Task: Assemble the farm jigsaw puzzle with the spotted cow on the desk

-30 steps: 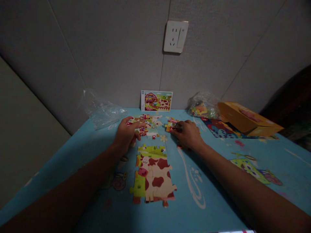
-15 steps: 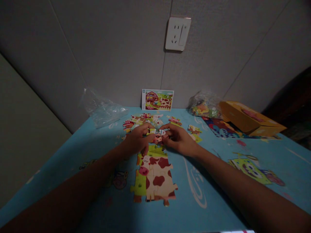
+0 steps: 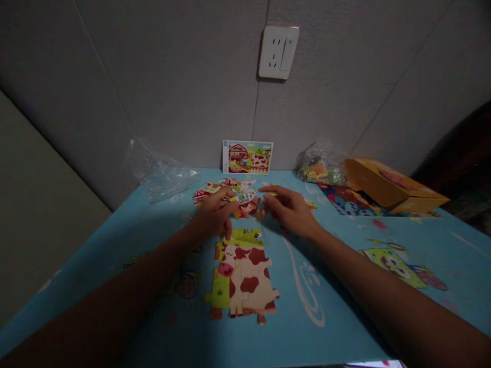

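My left hand [image 3: 213, 214] has its thumb and forefinger closed on the left edge of a few joined jigsaw pieces [image 3: 247, 205] that show a face with reddish-brown hair. Just right of these pieces is my right hand [image 3: 292, 210], its forefinger and thumb apart; its lower fingers are partly hidden and slightly blurred. Nearer me, a joined section of puzzle with a brown-and-white cow [image 3: 249, 278] lies flat on the table. Loose jigsaw pieces [image 3: 201, 196], some with a red barn, are spread beyond my left hand.
A farm picture card [image 3: 247, 157] leans on the wall. Left of it lies a clear plastic bag [image 3: 164, 176]; to the right are a bag of pieces [image 3: 320, 166] and a yellow box [image 3: 395, 184] on a colourful sheet [image 3: 347, 202]. A blue patterned cloth [image 3: 337, 317] covers the table.
My right hand has drawn back a little to the right from the pieces, and its fingers have spread. The face pieces now show between my hands. The cow section stays put.
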A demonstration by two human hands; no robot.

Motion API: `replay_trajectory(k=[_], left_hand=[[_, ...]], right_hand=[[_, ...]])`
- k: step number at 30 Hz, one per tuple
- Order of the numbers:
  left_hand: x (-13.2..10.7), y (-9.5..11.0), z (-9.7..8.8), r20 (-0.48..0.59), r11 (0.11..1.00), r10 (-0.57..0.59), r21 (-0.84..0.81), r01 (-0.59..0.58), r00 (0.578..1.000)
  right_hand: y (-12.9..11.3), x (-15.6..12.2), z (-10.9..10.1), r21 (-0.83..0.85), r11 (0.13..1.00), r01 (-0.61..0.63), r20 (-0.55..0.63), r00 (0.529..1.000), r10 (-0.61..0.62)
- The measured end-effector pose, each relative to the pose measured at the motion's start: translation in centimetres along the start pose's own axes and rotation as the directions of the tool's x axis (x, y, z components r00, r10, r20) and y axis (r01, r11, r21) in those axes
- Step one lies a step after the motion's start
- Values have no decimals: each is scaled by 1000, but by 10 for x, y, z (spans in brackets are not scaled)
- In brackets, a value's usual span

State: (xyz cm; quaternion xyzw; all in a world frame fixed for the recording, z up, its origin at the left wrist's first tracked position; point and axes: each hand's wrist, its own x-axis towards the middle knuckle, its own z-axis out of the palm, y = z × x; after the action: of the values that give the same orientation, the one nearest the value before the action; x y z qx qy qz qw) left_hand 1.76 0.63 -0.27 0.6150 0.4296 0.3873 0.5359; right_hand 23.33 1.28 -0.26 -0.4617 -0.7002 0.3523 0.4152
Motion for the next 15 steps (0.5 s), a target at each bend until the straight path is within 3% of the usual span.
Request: replay_trajectory(k=[2,4,6,8,10,15], left_hand=[[2,3,-2,-138,999,-30,-36,26,990],[5,5,-4,-258,993,-78,-110,51,963],[5,7,-6,-315,977,-150,-194,91,937],[5,9,-8,-305,963,-195,-241,122,932],[5,11,-8,-301,960,-199,-253,123,933],[3,10,-7,-400,971,-108,-241,10,910]], right_hand=[[5,6,-12,-193,977,-90,-250,968,40],[11,10,-24,-514,837,-187,-320,947,15],[18,13,-31,-724,662,-194,-243,970,19],[24,13,-33,-819,548,-168,-152,986,74],[27,12,-31,-843,515,-155,-116,987,107],[28,13,-28,-822,554,-133,-103,991,85]])
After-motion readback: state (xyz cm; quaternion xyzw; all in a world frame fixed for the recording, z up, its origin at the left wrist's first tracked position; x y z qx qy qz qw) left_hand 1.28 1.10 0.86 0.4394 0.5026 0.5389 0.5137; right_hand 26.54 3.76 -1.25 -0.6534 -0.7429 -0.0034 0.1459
